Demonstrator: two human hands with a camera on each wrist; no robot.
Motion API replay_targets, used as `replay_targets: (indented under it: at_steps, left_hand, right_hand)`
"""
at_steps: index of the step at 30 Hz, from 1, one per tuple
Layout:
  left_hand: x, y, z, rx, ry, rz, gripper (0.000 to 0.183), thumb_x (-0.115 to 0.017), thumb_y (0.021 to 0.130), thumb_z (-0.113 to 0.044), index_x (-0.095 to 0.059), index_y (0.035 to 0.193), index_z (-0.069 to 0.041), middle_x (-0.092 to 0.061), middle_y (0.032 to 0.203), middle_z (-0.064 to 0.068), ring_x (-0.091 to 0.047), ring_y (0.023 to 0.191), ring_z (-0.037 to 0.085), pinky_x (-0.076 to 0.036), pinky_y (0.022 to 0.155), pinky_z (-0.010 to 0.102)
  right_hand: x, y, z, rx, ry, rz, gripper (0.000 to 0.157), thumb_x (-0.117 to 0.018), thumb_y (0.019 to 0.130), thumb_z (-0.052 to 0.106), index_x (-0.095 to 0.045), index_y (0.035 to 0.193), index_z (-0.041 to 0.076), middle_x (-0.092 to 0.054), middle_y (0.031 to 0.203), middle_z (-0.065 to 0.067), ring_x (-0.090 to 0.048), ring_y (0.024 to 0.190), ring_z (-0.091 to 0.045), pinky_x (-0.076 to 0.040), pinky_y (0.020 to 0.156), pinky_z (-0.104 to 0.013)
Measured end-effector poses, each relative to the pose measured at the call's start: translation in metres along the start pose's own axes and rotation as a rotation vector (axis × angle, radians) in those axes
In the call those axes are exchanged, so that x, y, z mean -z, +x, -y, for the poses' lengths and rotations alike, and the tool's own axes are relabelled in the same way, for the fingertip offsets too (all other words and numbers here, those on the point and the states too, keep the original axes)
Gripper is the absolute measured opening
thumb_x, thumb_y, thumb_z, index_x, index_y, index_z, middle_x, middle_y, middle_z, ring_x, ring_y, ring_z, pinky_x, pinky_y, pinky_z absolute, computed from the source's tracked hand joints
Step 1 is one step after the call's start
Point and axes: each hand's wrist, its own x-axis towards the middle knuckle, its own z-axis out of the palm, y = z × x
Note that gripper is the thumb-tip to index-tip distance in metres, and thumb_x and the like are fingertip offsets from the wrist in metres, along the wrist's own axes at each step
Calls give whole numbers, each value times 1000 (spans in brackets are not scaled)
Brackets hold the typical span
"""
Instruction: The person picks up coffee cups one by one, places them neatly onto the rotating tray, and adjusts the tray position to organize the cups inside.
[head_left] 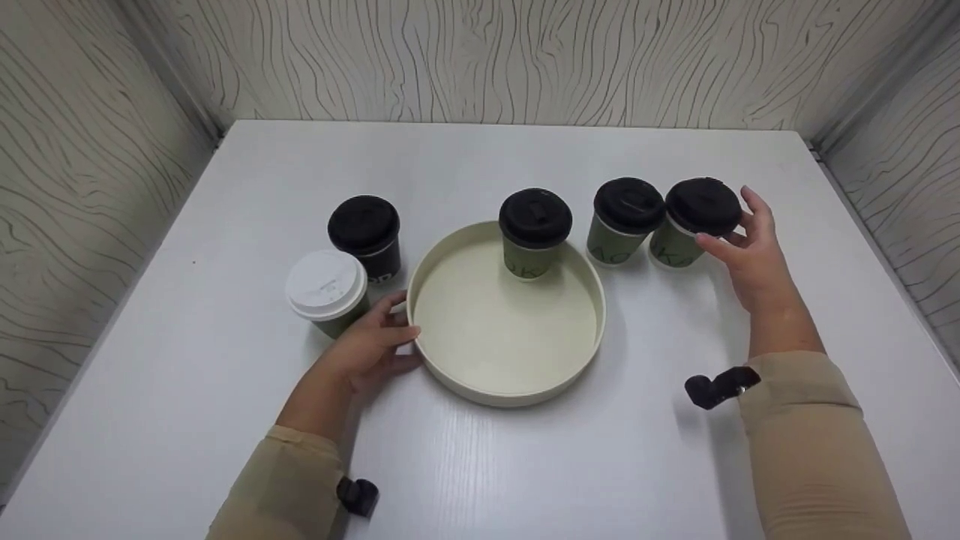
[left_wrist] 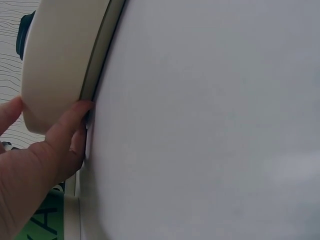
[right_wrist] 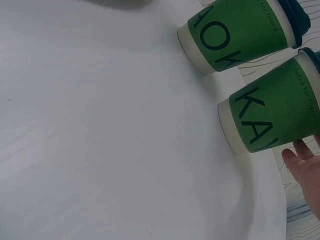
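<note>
My left hand (head_left: 371,341) grips the left side of a round cream tray (head_left: 495,345), thumb at the rim and fingers lower down its wall. In the left wrist view, fingertips reach the bottom edge of the tray (left_wrist: 65,55). A green paper cup with a black lid (head_left: 536,232) stands upright inside the tray at its back right. My right hand (head_left: 754,255) is spread at the right side of the rightmost green cup (head_left: 679,244), which stands on the table. Its fingertips are close to this cup (right_wrist: 275,107) in the right wrist view; firm contact is unclear.
Another black-lidded green cup (head_left: 619,236) stands just left of the rightmost one. Left of the tray are a dark cup with a black lid (head_left: 367,232) and a white-lidded green cup (head_left: 326,289), close to my left hand. Patterned panels (head_left: 480,60) border the white table (head_left: 480,465).
</note>
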Motion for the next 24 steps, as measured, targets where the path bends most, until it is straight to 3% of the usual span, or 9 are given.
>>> replay_targets:
  at_steps: [7,14,24]
  left_hand:
    - [0,0,0,15,-3,1,66,-50,88,3,-20,143,-18,-35,137,18,-48,113,27,-47,82,41]
    - [0,0,0,17,-19,3,66,-50,89,3,-21,143,-19,-34,138,17,-47,115,27,-47,83,42]
    - [0,0,0,11,-25,7,66,-49,89,4,-20,144,-18,-33,139,17,-46,115,26,-47,83,42]
  right_hand:
    - [1,4,-3,-13,-44,17,93,-68,81,7,-6,146,30,-3,151,-12,-24,128,-26,-25,106,-29]
    - [-2,9,-9,44,27,0,84,-68,79,-1,-19,142,24,-21,142,-11,-37,108,-17,-37,88,-17]
    - [-6,13,-10,51,13,-68,79,-71,77,2,-23,136,23,-20,143,-10,-33,120,-22,-36,93,-19]
